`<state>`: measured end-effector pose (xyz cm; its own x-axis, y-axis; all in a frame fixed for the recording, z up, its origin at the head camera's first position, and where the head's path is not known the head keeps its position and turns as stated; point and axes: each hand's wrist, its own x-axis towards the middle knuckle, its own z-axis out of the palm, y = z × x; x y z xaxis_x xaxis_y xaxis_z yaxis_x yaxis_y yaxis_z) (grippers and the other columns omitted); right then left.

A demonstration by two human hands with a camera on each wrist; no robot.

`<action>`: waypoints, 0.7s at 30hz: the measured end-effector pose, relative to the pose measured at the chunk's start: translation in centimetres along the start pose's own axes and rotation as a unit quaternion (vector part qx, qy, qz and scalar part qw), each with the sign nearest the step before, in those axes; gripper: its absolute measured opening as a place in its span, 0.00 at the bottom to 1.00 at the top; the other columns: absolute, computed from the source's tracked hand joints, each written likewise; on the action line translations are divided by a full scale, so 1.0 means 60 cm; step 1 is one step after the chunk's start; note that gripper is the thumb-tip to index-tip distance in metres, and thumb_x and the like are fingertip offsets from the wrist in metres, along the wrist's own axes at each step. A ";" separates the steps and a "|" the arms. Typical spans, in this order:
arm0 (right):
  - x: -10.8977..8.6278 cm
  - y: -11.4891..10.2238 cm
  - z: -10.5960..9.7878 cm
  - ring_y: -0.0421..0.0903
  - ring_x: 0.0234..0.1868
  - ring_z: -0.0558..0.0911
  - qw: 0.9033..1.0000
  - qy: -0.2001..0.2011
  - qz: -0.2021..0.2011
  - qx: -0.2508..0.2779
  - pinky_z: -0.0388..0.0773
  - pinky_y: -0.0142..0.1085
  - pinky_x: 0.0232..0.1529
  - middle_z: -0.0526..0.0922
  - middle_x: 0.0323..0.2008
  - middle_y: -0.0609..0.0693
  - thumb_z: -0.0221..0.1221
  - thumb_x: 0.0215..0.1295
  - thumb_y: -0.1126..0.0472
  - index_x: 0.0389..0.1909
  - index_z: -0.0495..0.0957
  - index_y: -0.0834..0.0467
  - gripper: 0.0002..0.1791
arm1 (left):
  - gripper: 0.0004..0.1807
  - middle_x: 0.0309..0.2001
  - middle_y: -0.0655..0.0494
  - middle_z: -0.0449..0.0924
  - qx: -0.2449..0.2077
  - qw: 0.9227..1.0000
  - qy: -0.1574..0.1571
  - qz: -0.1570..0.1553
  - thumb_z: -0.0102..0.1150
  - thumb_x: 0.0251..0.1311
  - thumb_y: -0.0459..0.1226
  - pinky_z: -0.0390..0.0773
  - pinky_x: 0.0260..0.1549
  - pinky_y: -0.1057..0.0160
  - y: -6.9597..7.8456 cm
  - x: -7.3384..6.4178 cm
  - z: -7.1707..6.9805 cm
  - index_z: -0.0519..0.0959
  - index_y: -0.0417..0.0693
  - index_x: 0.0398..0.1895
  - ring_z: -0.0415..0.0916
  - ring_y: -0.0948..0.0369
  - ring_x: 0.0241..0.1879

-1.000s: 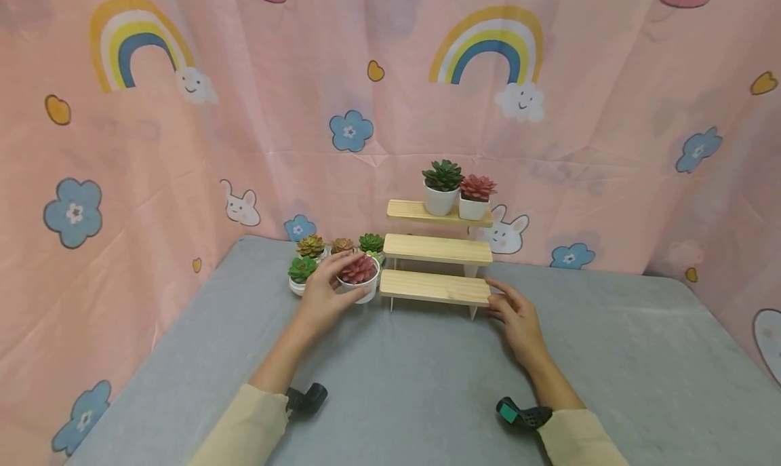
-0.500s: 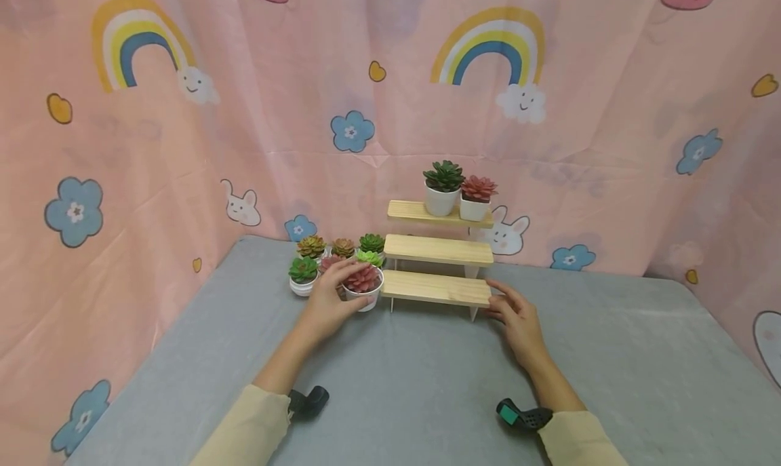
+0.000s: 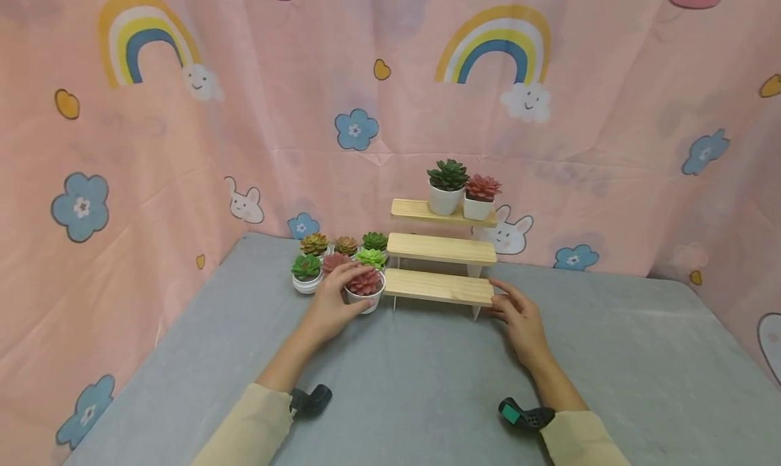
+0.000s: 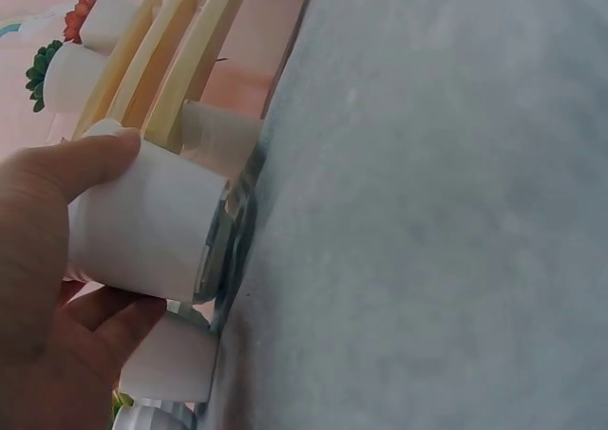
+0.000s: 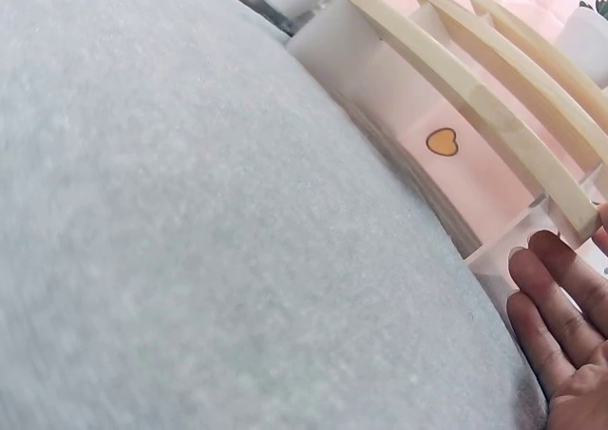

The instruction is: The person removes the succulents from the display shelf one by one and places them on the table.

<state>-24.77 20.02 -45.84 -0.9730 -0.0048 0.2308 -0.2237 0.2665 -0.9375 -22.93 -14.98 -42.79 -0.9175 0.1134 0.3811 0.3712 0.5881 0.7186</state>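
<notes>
My left hand (image 3: 332, 306) grips a white round pot with a red succulent (image 3: 365, 283), thumb on one side and fingers on the other. In the left wrist view this white pot (image 4: 142, 221) is close above the grey cloth; whether it touches is unclear. It stands beside the left end of a three-step wooden shelf (image 3: 438, 286). My right hand (image 3: 518, 320) touches the right end of the lowest step, and its fingers (image 5: 551, 292) look fairly straight in the right wrist view. A dark green succulent (image 3: 447, 186) and a red succulent in a square pot (image 3: 481, 198) occupy the top step.
Several potted succulents cluster left of the shelf, among them a green one (image 3: 306, 274), a lime one (image 3: 371, 258) and a yellowish one (image 3: 314, 244). Grey cloth (image 3: 427, 384) covers the table. A pink printed curtain (image 3: 274, 113) hangs behind and at the sides.
My left hand has brought the red succulent's pot slightly nearer and to the right, uncovering the lime succulent and another red one behind it. My right hand stays at the shelf end.
</notes>
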 end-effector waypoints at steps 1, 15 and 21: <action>0.000 0.000 0.000 0.28 0.40 0.83 1.000 0.001 0.001 0.001 0.82 0.23 0.45 0.84 0.51 0.65 0.49 0.78 0.62 0.68 0.72 0.65 0.21 | 0.31 0.68 0.43 0.73 0.003 1.000 -0.003 -0.002 0.76 0.52 0.37 0.66 0.72 0.43 -0.002 0.000 0.000 0.80 0.53 0.63 0.68 0.45 0.71; 0.003 0.007 -0.003 0.28 0.40 0.83 1.000 0.002 0.000 0.007 0.82 0.23 0.44 0.82 0.35 0.25 0.49 0.78 0.63 0.67 0.72 0.65 0.21 | 0.30 0.68 0.44 0.73 0.034 0.999 -0.030 -0.006 0.77 0.51 0.39 0.65 0.73 0.42 -0.009 0.003 -0.001 0.80 0.52 0.61 0.68 0.45 0.71; 0.005 0.007 -0.002 0.28 0.40 0.83 1.000 -0.001 0.001 0.005 0.83 0.23 0.44 0.82 0.35 0.25 0.49 0.78 0.63 0.67 0.72 0.65 0.21 | 0.31 0.67 0.44 0.73 0.050 0.998 -0.045 -0.008 0.77 0.51 0.39 0.68 0.71 0.43 -0.005 0.002 -0.007 0.79 0.51 0.61 0.69 0.44 0.70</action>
<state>-25.14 20.25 -46.15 -0.9735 -0.0056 0.2287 -0.2224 0.2570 -0.9405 -23.06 -15.46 -42.71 -0.9339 0.1729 0.3130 0.3449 0.6667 0.6608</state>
